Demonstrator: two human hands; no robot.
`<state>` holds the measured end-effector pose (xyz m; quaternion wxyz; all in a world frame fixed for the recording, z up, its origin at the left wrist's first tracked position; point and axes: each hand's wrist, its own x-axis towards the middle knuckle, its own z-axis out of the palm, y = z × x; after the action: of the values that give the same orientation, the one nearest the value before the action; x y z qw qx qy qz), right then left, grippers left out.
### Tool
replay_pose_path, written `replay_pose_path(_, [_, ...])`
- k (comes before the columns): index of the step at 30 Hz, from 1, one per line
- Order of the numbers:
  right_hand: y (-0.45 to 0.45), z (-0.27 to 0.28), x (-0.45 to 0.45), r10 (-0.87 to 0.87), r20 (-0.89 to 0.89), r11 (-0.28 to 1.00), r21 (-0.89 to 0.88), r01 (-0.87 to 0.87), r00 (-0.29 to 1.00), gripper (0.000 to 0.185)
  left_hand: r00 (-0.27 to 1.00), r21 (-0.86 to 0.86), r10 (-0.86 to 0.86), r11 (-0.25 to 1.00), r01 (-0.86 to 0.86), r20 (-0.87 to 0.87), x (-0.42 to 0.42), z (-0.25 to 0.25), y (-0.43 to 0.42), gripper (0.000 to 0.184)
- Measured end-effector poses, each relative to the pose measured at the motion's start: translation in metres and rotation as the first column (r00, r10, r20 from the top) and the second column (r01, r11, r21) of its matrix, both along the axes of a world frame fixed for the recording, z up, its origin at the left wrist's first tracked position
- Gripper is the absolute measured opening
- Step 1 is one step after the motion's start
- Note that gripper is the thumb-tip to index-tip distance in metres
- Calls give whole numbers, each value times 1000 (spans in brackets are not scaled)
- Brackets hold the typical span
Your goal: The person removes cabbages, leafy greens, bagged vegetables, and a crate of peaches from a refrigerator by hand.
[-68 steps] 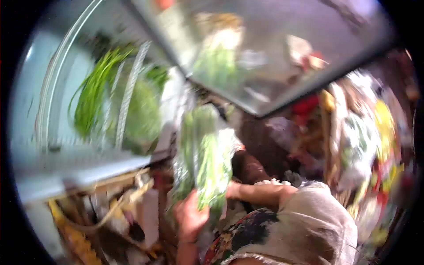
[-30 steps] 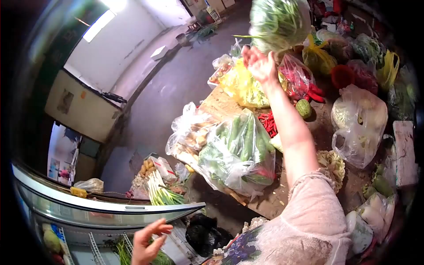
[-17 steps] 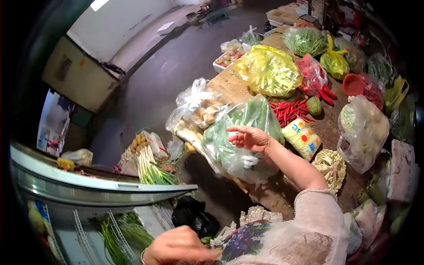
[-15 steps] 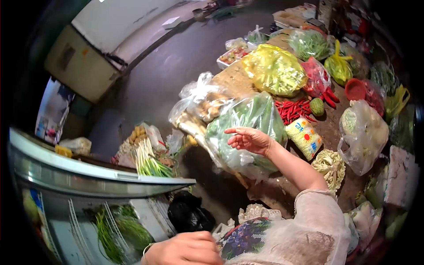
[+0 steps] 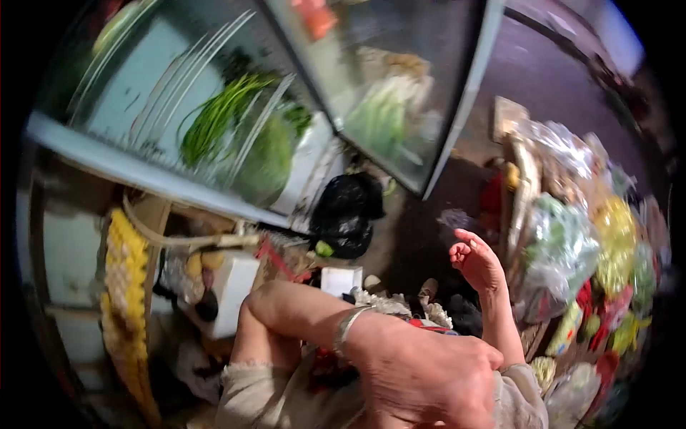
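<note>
My left hand (image 5: 432,368), with a bracelet (image 5: 351,330) at the wrist, is large and blurred at the bottom middle, in front of my body. Its back faces up and the fingers are hidden underneath. My right hand (image 5: 480,264) is raised with the index finger out and the other fingers loosely bent, holding nothing. To its right lies a clear plastic bag of green vegetables (image 5: 561,239). Left of it a black plastic bag (image 5: 346,214) sits below the open glass door (image 5: 400,86) of a display cooler.
Inside the cooler are green stalks (image 5: 225,118) and a leafy bundle (image 5: 264,157). A yellow textured strip (image 5: 123,307) and a white box (image 5: 234,293) are at lower left. A yellow bag (image 5: 616,239) and other bagged produce lie at right.
My view has swung left towards the cooler, so the produce now sits at the right. The right hand no longer appears over the bag of greens. My left hand appears larger and nearer.
</note>
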<state>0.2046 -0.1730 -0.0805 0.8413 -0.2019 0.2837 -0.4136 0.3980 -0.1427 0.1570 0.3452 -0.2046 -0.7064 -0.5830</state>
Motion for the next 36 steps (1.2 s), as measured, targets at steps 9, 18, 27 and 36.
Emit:
replay_pose_path(9, [-38,-15,117,258,3,962,88,-258,966,43,933,-40,356,933,-358,-59,90,-10,-8,25])
replay_pose_path(18, [-113,-72,168,480,-91,870,180,-460,872,45,524,-328,850,511,-794,55,157,-43,-71,34])
replay_pose_path(27, [-217,-122,291,670,-457,701,130,-701,585,41,-925,-976,323,-16,-219,202,447,-263,-166,66])
replay_pose_path(36, [-244,-185,457,42,-914,37,-402,-915,404,98,-928,-982,347,-80,-169,132,527,-316,-167,82])
